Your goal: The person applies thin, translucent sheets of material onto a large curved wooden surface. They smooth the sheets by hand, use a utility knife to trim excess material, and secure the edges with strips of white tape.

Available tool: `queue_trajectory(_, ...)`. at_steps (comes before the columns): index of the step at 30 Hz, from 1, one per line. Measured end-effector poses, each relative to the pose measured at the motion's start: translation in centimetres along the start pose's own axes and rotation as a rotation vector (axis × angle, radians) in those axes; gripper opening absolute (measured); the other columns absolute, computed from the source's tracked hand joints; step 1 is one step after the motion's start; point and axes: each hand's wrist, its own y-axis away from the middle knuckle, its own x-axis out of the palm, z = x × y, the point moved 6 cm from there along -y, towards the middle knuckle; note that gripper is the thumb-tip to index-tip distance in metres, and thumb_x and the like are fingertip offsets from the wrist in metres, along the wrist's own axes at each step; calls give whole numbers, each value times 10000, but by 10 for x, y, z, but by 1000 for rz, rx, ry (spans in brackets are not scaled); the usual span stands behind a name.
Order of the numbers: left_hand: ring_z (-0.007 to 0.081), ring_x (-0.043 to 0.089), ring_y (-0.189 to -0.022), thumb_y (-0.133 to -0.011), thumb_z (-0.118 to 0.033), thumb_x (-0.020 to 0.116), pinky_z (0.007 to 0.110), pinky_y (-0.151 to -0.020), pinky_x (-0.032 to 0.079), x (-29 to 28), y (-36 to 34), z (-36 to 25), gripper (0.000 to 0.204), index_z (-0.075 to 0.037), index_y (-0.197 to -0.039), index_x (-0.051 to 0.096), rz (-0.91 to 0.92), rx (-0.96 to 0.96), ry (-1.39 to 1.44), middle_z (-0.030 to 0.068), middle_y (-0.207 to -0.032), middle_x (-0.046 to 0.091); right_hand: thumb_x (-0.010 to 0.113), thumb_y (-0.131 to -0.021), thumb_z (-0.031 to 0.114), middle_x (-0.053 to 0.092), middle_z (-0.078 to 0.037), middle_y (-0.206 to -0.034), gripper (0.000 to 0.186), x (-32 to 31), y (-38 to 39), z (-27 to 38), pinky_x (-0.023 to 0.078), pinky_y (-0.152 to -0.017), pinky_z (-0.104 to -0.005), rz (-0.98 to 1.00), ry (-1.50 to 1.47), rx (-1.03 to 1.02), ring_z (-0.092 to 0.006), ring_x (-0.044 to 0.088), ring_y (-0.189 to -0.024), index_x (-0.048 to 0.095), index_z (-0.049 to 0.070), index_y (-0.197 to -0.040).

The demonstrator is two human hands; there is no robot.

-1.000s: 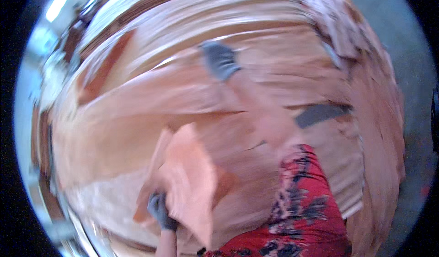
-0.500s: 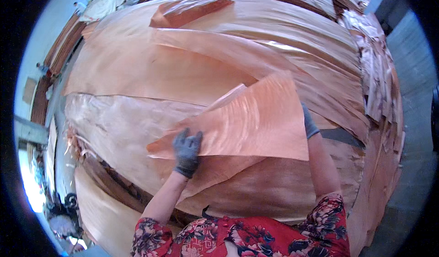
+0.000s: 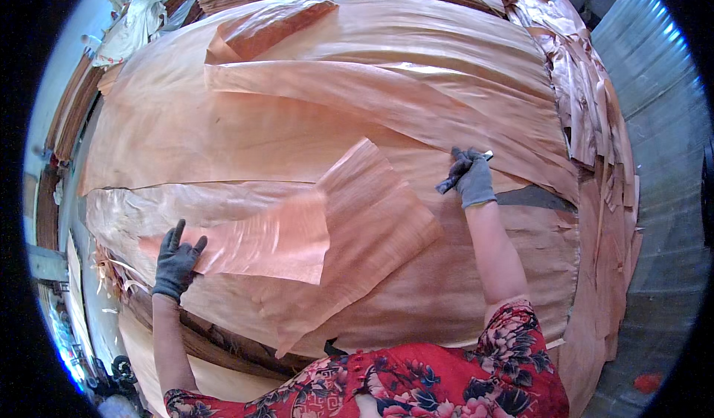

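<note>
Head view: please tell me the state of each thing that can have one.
Left hand: gloved, fingers apart
Right hand: gloved, closed on the small dark tool
Small dark tool: held
Glossy veneer piece: rippled, lying over more veneer
Angular veneer beneath it: partly covered
Far veneer flap: folded over
White sack: crumpled

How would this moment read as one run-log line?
left hand: at left end of thin sheet; right hand: gripping short dark tool; second sheet: partly beneath first
</note>
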Motion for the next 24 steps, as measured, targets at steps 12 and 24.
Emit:
queue_trajectory(12, 371, 416, -1194, -769, -392, 634, 381, -993, 328, 5, -263, -59, 922, 164, -1313, 138, -179, -532, 1061, 352, -1321, 290, 563, -864, 170, 598, -62, -838, 344, 35, 75, -31, 442, -512, -225, 238, 796, -16, -68, 484, -526, 485, -31, -1132)
queue_trajectory(24, 360, 473, -1094, -695, -373, 737, 364, -947, 371, 67, -422, -72, 830, 133, -1218, 338, -442, -776, 1714, 258, -1164, 497, 634, -815, 150, 635, -102, -981, 417, 28, 130, -84, 452, -829, -281, 603, 1141, -202, -107, 555, -926, 506, -26, -1171)
